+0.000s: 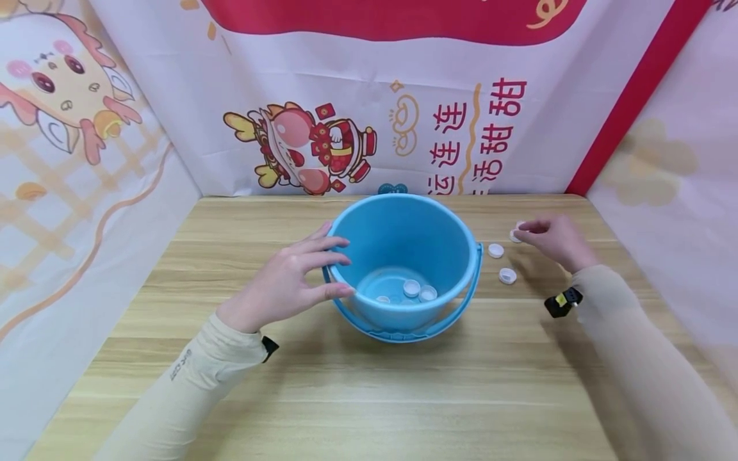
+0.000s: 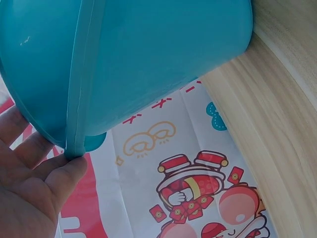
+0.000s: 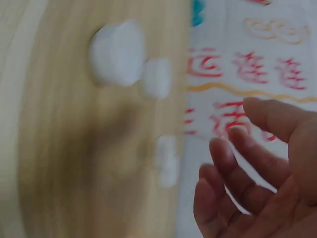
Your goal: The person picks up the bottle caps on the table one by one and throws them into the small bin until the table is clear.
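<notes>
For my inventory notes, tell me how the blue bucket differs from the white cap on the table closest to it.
Size: the blue bucket is far larger than the white cap.
Shape: the bucket is deep, the cap shallow.
Fittings: the bucket carries a handle; the cap shows none.
Shared: both are round.

On the far cloth, right of its middle, red characters read "运连连" and "活甜甜"; another is partly cut off. Lettering on the left sleeve is too small to read.
</notes>
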`<action>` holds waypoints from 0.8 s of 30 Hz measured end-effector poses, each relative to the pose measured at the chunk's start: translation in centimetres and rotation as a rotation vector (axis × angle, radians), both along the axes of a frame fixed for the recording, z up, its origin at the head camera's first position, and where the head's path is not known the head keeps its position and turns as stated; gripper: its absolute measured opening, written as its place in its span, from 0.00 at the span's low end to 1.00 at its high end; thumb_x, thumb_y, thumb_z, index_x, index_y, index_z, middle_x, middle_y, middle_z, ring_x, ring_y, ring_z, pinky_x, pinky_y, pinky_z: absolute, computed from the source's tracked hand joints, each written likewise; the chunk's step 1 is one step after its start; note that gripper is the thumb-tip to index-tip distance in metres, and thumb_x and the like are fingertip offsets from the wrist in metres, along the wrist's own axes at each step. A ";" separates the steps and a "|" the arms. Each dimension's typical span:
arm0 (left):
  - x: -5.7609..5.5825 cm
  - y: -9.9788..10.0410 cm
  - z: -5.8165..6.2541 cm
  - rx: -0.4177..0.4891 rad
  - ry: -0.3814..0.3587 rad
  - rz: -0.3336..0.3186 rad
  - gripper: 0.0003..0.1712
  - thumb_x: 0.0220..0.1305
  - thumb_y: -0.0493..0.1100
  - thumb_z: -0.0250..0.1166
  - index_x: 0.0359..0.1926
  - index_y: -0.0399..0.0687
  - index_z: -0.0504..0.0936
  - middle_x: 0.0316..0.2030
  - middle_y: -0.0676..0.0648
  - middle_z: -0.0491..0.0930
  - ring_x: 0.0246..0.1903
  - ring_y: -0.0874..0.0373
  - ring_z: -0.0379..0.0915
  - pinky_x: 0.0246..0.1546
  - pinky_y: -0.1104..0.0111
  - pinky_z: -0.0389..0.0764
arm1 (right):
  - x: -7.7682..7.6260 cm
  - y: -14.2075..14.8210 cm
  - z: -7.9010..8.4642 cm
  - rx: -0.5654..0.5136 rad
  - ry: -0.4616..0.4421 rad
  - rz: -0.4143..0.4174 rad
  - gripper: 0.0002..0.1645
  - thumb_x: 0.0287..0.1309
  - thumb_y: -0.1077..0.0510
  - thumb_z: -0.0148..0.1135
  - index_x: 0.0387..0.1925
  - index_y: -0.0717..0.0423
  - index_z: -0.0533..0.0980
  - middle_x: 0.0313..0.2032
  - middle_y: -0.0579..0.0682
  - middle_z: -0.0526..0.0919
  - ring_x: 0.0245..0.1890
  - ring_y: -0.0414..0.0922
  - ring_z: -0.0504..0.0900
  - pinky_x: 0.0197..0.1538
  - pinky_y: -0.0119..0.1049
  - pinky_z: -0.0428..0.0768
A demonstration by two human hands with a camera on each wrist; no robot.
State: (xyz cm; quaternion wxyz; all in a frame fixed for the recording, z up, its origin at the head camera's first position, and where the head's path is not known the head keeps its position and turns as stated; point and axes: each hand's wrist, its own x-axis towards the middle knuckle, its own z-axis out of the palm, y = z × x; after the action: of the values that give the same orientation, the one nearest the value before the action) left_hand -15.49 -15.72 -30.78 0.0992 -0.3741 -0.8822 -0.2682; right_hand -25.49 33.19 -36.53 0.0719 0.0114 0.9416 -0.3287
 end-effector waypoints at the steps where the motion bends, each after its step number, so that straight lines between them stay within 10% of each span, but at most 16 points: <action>1: 0.0 0.0 0.0 -0.002 -0.001 0.001 0.29 0.57 0.59 0.72 0.53 0.46 0.85 0.64 0.46 0.74 0.73 0.47 0.52 0.57 0.47 0.74 | -0.2 0.3 -0.4 0.007 -0.015 -0.014 0.41 0.62 0.32 0.60 0.61 0.61 0.74 0.57 0.65 0.76 0.54 0.60 0.73 0.54 0.56 0.73; 24: 0.1 0.1 0.1 -0.012 -0.005 0.017 0.29 0.57 0.60 0.72 0.53 0.48 0.85 0.64 0.47 0.74 0.73 0.48 0.52 0.58 0.46 0.73 | -3.3 0.8 -3.5 0.133 -0.152 -0.237 0.48 0.52 0.24 0.63 0.53 0.63 0.77 0.52 0.66 0.76 0.48 0.61 0.70 0.44 0.50 0.76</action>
State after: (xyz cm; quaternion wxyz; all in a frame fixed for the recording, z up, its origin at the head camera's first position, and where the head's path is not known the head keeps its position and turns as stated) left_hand -15.38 -15.64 -30.65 0.0970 -0.3666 -0.8872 -0.2629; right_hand -28.76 34.03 -40.02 0.1028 0.1523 0.9452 -0.2697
